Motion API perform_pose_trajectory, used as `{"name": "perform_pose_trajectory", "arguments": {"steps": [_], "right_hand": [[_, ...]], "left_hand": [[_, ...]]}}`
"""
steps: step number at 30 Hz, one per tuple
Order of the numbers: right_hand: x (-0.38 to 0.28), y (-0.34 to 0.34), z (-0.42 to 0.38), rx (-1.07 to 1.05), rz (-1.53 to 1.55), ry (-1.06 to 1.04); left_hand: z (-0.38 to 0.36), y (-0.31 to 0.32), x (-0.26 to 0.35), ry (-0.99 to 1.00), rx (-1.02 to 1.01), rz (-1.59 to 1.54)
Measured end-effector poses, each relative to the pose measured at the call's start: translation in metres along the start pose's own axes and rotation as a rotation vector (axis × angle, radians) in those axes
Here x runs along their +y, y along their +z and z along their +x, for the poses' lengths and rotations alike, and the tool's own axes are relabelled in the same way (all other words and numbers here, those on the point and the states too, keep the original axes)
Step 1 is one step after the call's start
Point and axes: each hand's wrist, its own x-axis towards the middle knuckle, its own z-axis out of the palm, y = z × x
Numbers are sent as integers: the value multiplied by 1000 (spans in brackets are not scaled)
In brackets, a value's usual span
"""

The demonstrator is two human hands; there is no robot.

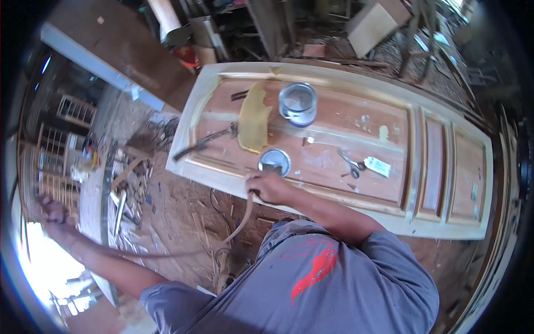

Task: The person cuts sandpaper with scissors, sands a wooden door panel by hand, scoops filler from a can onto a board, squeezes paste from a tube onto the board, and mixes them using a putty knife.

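A long brown strip (239, 228) sags in a curve between my two hands. My right hand (268, 186) has its fingers wrapped round one end, just by the near edge of a panelled wooden door (222, 177). Out at the far left, my left hand (54, 210) is blurred, and the strip runs toward it along the forearm; its fingers and grip are not clear. Beyond my right hand a small round tin (274, 161) rests on the door. A larger open can (298, 104) and a curved yellow sheet (254, 119) lie farther back.
The door also bears a hammer-like tool (204, 141), scissors (351, 163) and a white labelled packet (377, 166). Wood scraps (125, 214) litter the floor at left. A large brown board (122, 47) stands at upper left, and a pale box (377, 26) sits behind the door.
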Motion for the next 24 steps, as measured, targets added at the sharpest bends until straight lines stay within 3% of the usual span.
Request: {"name": "perform_pose_trajectory", "arguments": {"steps": [2, 3, 5, 8, 10, 13, 16, 17, 20, 23, 24], "right_hand": [[-6, -14, 11, 7, -58, -55], [-7, -19, 18, 13, -88, -81], [1, -12, 28, -129, -262, -155], [3, 1, 43, -340, -410, -330], [4, 21, 48, -506, -447, -373], [11, 44, 46, -605, -481, -383], [31, 44, 36, -563, -466, -379], [38, 44, 32, -526, -460, -380], [23, 38, 29, -554, -458, -401], [56, 83, 4, -689, -564, -408], [55, 86, 1, -702, -602, -395]], "left_hand": [[-68, -11, -58, -137, 122, 301], [-118, 18, -82, -184, 122, 374], [-183, -11, -147, -323, -156, 690], [-274, 29, -183, -163, -447, 907], [-321, 36, -221, -337, -284, 846], [-361, 37, -246, 286, -483, 1226], [-367, 30, -252, 14, -253, 790], [-361, 20, -252, 32, -166, 802], [-343, 33, -231, 250, -384, 1068], [-349, 76, -254, 429, -876, 1049], [-358, 90, -261, 188, -971, 946]]}}
